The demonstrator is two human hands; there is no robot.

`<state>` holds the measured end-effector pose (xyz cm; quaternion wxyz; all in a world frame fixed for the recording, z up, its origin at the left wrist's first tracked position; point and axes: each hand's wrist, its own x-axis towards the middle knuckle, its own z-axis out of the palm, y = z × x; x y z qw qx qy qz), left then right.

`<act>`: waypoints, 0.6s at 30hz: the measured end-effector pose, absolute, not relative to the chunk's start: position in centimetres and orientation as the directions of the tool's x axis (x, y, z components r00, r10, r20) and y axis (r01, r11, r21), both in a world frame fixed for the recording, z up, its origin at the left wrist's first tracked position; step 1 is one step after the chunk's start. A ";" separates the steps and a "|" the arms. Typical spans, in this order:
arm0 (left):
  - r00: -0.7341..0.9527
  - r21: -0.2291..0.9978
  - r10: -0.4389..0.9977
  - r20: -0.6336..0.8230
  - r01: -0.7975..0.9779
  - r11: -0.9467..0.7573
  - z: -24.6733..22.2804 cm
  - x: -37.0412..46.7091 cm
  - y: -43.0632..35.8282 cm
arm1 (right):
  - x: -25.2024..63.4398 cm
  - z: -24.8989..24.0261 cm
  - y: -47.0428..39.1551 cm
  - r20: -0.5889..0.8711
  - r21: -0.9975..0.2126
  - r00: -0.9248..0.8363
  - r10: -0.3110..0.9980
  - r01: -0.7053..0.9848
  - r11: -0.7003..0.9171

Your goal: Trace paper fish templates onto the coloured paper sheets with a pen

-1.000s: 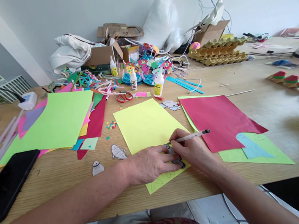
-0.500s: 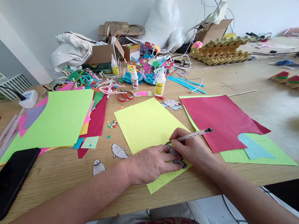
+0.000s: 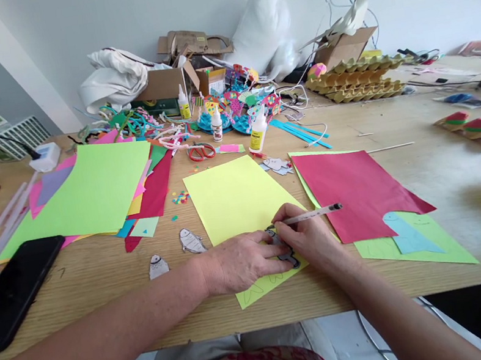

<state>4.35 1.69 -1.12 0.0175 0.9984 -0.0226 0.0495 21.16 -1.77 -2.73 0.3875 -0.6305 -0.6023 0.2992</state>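
Observation:
A sheet of yellow paper [image 3: 239, 199] lies in front of me, with pencil-like outlines along its near edge. My left hand [image 3: 245, 261] rests flat on it, fingers spread, pressing down a small grey fish cutout [image 3: 287, 252] that is partly hidden under the fingers. My right hand [image 3: 308, 233] grips a slim pen [image 3: 316, 214] with a dark end, its tip at the cutout's upper edge. Two paper fish lie left of the sheet: one fish cutout [image 3: 192, 240] beside its edge, another fish cutout [image 3: 158, 266] nearer my left forearm.
Red paper [image 3: 354, 191] lies on green sheets at right, with a blue fish shape [image 3: 411, 237]. Coloured papers [image 3: 85, 195] and a black phone [image 3: 14, 294] are at left. Behind stand glue bottles [image 3: 257, 130], red scissors [image 3: 201, 151] and egg cartons [image 3: 353, 82].
Both hands stay almost in place. The pen tip has shifted very slightly along the cutout's upper edge, and the whole view has tilted a little.

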 end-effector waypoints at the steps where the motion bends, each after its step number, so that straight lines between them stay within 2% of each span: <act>1: 0.993 0.029 -0.045 0.105 -0.048 -0.998 -1.1 4.4 1.7 | 21.1 -2.7 -1.8 0.089 -0.848 0.096 0.991 0.529 0.025; 18: 0.992 0.021 -0.047 0.119 -0.050 -0.999 -1.1 4.3 1.7 | 21.2 -2.8 -2.0 0.093 -0.853 0.097 0.991 0.521 0.029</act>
